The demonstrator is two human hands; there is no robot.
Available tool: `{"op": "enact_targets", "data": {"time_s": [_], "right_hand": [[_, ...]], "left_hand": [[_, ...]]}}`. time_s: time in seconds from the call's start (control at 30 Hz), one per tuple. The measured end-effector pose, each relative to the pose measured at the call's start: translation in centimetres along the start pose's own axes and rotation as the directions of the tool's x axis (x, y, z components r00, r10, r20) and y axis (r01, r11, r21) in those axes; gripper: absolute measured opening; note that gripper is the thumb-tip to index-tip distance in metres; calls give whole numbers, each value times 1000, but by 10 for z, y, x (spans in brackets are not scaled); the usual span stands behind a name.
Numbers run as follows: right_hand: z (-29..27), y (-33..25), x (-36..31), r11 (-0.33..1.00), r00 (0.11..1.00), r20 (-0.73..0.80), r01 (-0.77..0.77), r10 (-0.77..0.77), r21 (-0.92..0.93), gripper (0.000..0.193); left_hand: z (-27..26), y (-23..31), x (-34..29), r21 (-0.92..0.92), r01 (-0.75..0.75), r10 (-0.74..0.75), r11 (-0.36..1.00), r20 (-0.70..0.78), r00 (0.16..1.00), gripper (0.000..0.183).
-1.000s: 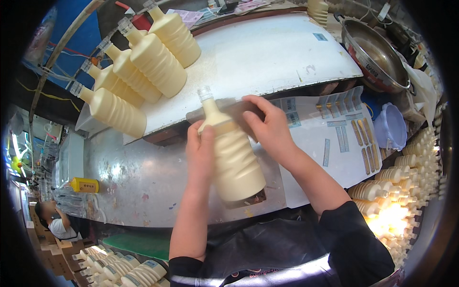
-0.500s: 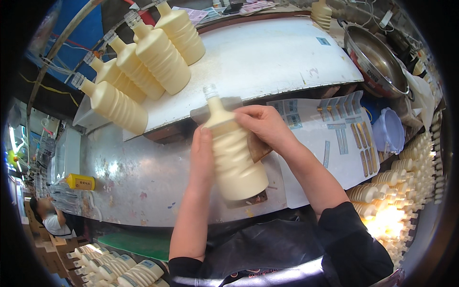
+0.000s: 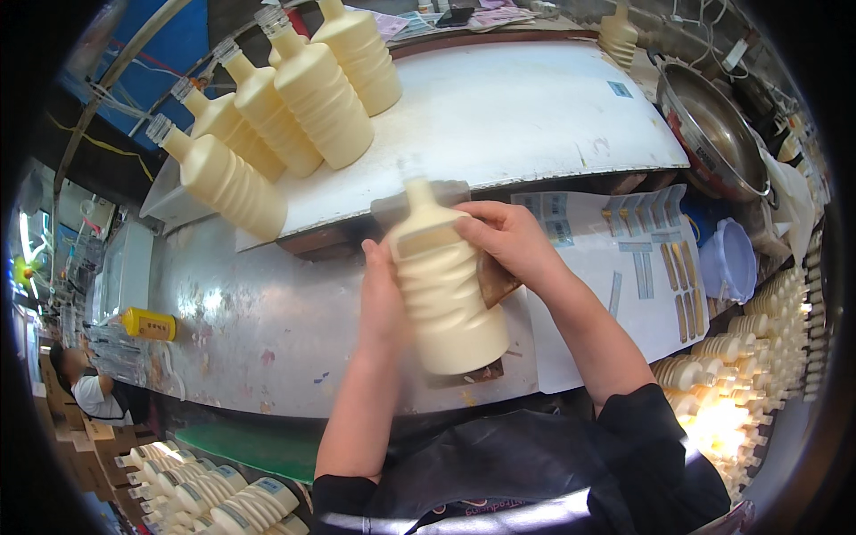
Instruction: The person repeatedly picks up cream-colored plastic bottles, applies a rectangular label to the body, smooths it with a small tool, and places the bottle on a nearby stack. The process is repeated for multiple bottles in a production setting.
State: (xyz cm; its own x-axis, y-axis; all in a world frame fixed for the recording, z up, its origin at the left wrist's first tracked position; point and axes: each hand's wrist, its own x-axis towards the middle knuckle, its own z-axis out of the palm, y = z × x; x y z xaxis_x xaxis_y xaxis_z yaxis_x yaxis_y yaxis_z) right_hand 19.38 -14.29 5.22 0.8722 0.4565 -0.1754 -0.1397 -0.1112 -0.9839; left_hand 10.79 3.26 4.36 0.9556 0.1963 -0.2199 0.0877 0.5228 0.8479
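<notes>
A cream-coloured plastic bottle (image 3: 450,312) with wavy ribbed sides and a clear threaded neck leans away from me, its base toward me. My left hand (image 3: 385,299) lies along its left side, thumb up and slightly off the surface; its other fingers are hidden or blurred. A narrow greyish label strip (image 3: 423,234) crosses the shoulder. At the strip's right end, my right hand (image 3: 510,239) pinches with thumb and forefinger. Under that palm shows a brown flat piece (image 3: 499,283); whether the hand holds it I cannot tell. A dark brown support (image 3: 486,372) shows beneath the base.
Several similar bottles (image 3: 325,107) stand on the white raised board (image 3: 499,98) at the far left. To the right, label strips lie on a white sheet (image 3: 584,259), near a lilac bucket (image 3: 727,259) and a metal pan (image 3: 709,116). A yellow container (image 3: 149,324) lies left; beyond is another person (image 3: 96,392).
My left thumb has lifted from the bottle's shoulder and the left hand has slid slightly down and outward. The bottle's neck is now blurred by motion. The whole view has shifted a little.
</notes>
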Motion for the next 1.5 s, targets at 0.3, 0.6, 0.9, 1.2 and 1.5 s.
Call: {"op": "enact_targets", "data": {"time_s": [0.3,0.6,0.9,1.2,1.5], "right_hand": [[4,11,2,987,1000,12,26,-28,161,43],[5,10,1,986,1000,-3,11,-10,168,42],[3,7,-1,993,1000,2,-11,11,121,41],[4,7,-3,984,999,23,27,-31,178,41],[5,12,-1,985,1000,6,23,-25,172,38]], "left_hand": [[-17,-14,12,251,-147,151,957,1,988,44],[-30,-8,21,212,-116,120,970,-5,993,44],[-31,-17,20,292,-226,238,929,-4,971,40],[-20,-14,19,379,-202,218,903,0,976,32],[-20,-10,20,387,-167,180,907,3,984,33]]}}
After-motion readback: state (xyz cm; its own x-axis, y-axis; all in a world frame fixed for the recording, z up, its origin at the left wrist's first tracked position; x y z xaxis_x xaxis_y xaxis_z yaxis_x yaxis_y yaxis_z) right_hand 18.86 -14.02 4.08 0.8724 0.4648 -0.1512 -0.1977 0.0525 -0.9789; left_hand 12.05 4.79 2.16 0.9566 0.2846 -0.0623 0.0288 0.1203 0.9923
